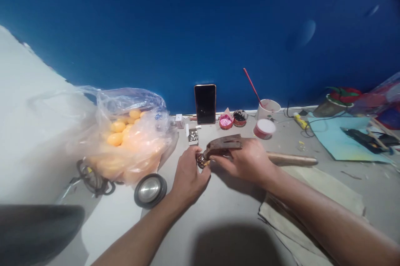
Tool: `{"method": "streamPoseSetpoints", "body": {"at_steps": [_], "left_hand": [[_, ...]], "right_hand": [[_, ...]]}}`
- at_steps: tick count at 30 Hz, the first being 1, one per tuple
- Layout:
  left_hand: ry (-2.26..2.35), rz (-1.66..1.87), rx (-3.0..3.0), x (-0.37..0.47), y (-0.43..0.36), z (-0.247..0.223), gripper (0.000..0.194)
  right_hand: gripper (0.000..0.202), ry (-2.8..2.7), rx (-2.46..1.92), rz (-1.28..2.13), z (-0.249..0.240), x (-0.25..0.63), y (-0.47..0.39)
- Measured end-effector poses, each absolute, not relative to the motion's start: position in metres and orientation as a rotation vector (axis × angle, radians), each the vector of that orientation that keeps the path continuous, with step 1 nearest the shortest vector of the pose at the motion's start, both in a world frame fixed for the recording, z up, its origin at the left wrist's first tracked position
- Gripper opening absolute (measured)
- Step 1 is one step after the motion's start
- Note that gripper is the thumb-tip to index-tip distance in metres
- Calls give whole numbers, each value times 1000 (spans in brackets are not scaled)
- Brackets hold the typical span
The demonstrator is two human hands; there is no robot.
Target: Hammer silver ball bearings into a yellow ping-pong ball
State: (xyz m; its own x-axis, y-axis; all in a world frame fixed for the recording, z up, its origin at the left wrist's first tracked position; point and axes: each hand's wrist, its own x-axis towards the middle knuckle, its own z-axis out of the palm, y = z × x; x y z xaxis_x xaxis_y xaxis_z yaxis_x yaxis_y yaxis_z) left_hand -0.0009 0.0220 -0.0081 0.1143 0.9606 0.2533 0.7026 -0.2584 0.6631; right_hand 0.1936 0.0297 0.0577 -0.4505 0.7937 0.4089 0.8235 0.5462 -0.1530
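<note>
My left hand (189, 176) is closed, with thumb and fingers around a small studded ball (201, 160). Shiny brownish studs cover the ball's visible side, and a bit of yellow-orange shows at its lower right. My right hand (252, 162) grips a hammer (223, 144) close to its rusty metal head; the wooden handle points out to the right. One end of the head lies against or just above the ball; I cannot tell which. Just beyond my left hand stands a small open box (193, 137) of shiny metal pieces, perhaps tacks.
Left, a clear plastic bag (137, 149) holds orange balls; a round black-rimmed lid (150, 191) lies nearer. Along the blue wall are a phone (205, 104), small pots of pink (225, 121) and black (240, 118), and a white cup (269, 109). Cloth (328, 191) lies under my right forearm.
</note>
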Motion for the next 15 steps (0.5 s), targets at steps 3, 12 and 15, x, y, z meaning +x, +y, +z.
{"method": "streamPoseSetpoints", "body": {"at_steps": [3,12,15], "left_hand": [[1570,924,2018,0,21,-8,20],[1508,895,2171,-2,23,-8,18],[1521,864,2176,-2,22,-7,16]], "right_hand": [[31,-2364,-1280,-62,58,194,30],[33,-2350,-1366,-185,58,196,33],[30,-2347,-1348,-196,58,196,32]]}}
